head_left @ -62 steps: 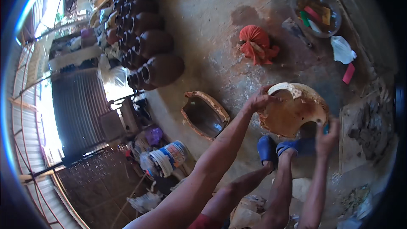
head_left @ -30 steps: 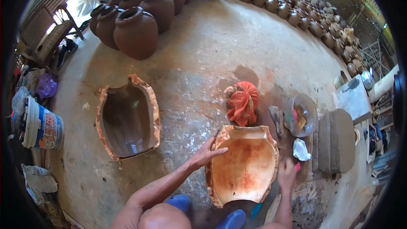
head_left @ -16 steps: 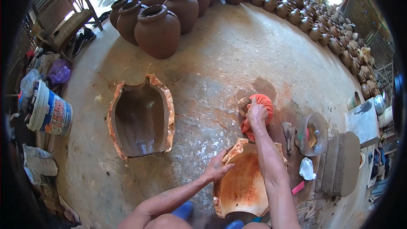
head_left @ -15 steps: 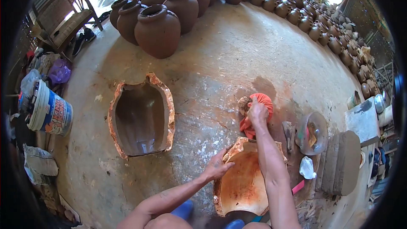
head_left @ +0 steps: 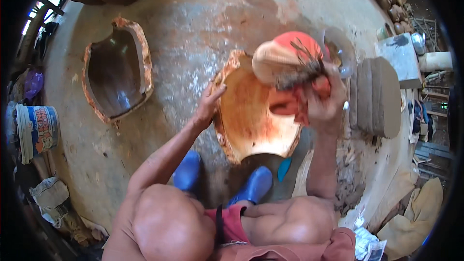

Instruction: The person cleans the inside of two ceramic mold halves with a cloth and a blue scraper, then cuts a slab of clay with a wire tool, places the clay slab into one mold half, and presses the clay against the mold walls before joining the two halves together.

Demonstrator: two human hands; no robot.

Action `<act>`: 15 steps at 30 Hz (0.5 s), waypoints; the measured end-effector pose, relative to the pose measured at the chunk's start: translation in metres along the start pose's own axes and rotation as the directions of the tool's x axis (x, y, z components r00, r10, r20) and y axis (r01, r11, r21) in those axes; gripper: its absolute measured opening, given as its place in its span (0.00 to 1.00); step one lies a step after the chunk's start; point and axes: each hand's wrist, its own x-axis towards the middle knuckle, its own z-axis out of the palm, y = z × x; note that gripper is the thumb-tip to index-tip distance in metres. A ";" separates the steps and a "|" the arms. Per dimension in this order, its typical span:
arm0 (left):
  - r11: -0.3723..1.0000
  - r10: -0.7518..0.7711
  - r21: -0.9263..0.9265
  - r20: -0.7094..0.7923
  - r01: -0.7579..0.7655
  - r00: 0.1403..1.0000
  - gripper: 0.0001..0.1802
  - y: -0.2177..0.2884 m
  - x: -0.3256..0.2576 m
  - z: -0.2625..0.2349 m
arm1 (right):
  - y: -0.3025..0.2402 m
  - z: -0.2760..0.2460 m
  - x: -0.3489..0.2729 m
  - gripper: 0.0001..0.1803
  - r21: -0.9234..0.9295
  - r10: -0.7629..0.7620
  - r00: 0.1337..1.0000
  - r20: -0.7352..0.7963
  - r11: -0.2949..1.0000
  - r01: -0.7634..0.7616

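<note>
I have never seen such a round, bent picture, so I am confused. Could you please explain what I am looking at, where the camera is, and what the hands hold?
No machine is here: a person works with two bare hands. The camera sits on the person's head and looks down, and its wide lens bends the edges. The left hand rests on the rim of an orange clay half-mould standing on the concrete floor. The right hand has its grip closed on a wet orange cloth bundle, raised above the mould. A second half-mould lies apart to the left. Stacked clay slabs lie to the right, and a bucket stands at the far left. The blue shoes are the person's own.
</note>
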 end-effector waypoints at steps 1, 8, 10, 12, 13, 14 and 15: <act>0.999 -0.031 -0.018 -0.033 0.031 0.999 0.31 -0.005 -0.007 0.002 | -0.004 -0.006 -0.024 0.18 0.008 0.004 1.000 -0.024 1.000 -0.004; 0.991 -0.014 -0.132 -0.117 -0.001 0.993 0.31 -0.020 -0.023 0.015 | 0.029 0.051 -0.170 0.20 0.050 0.255 0.889 0.380 0.954 -0.295; 0.967 -0.078 -0.249 -0.066 0.059 0.995 0.32 -0.017 -0.022 0.012 | 0.018 0.054 -0.167 0.24 0.103 0.153 0.915 0.374 0.973 -0.205; 0.957 -0.027 -0.291 -0.052 0.010 0.998 0.35 -0.019 -0.016 0.007 | 0.013 0.061 -0.152 0.23 0.210 0.021 0.960 0.278 0.974 -0.082; 0.978 -0.038 -0.206 -0.095 0.017 0.995 0.39 -0.021 -0.013 0.020 | 0.023 0.064 -0.148 0.23 0.199 0.017 0.963 0.270 0.977 -0.073; 0.972 -0.105 -0.219 -0.067 0.088 0.992 0.42 -0.017 -0.011 0.026 | 0.040 0.075 -0.144 0.23 0.224 0.181 0.947 0.265 0.944 -0.243; 0.963 -0.162 -0.224 -0.053 0.147 0.985 0.45 -0.008 -0.013 0.029 | 0.044 0.087 -0.129 0.23 0.264 0.329 0.903 0.275 0.878 -0.400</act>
